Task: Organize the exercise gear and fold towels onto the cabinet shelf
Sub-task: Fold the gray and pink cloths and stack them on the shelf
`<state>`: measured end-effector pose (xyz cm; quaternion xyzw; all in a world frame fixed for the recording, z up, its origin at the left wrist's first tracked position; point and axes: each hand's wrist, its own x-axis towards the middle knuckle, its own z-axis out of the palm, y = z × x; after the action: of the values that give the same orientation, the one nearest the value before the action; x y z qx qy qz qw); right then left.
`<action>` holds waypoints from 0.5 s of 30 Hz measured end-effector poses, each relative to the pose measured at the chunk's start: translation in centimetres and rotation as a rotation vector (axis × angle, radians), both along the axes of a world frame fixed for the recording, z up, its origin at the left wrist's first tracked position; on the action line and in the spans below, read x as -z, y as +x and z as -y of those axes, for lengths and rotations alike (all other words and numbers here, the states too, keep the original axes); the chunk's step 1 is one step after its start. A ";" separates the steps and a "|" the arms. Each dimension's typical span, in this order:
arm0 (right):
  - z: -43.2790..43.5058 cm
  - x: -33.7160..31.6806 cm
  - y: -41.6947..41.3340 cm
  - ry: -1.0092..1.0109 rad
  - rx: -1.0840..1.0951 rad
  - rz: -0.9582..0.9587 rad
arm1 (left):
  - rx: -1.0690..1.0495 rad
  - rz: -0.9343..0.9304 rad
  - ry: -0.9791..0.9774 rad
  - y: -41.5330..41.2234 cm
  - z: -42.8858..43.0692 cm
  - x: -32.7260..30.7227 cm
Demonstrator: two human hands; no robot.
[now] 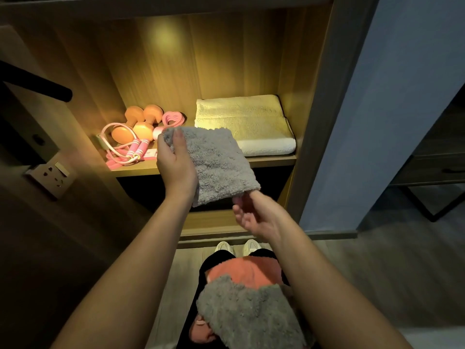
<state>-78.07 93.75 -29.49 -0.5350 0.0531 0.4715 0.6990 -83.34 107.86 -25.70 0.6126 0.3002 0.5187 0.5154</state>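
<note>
Left hand (173, 157) pinches the upper left corner of a folded grey fleece towel (216, 165), thumb over the front and fingers closed behind it, holding it in the air just in front of the lit cabinet shelf (271, 159). Right hand (254, 215) sits at the towel's lower right corner, palm turned up and fingers loosely spread; it touches the hanging edge but whether it actually grips is not clear.

Judging by its look, this towel is light, soft and limp: it droops from the pinched corner and would unfold if let go at one end. Taking it flat, one hand under each short side, would likely keep the fold intact while it is laid down.

Counted on the shelf: one folded cream towel (244, 124) against the right wall, two orange dumbbells (137, 122) toward the back left corner, one pink skipping rope (125, 149) at the front left edge, and one pink heart-shaped piece (173, 118) behind the left hand. On the person's lap lie one more grey towel (246, 313) and one coral towel (241, 272) beneath it, both unfolded. That makes four towels in view.
</note>
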 end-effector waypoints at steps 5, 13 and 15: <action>0.9 0.9 -1.1 0.298 0.040 -0.287 | 0.007 -0.016 0.121 -0.1 0.0 0.1; 0.2 0.8 -2.1 0.442 0.160 -0.236 | 0.020 -0.012 0.167 -0.4 0.2 0.6; 0.0 0.5 -2.4 0.584 0.228 -0.274 | 0.030 -0.018 0.162 -0.4 0.5 0.6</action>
<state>-80.46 93.74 -30.00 -0.2347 0.0689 0.4530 0.8573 -83.76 107.38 -26.32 0.6614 0.2527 0.5278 0.4691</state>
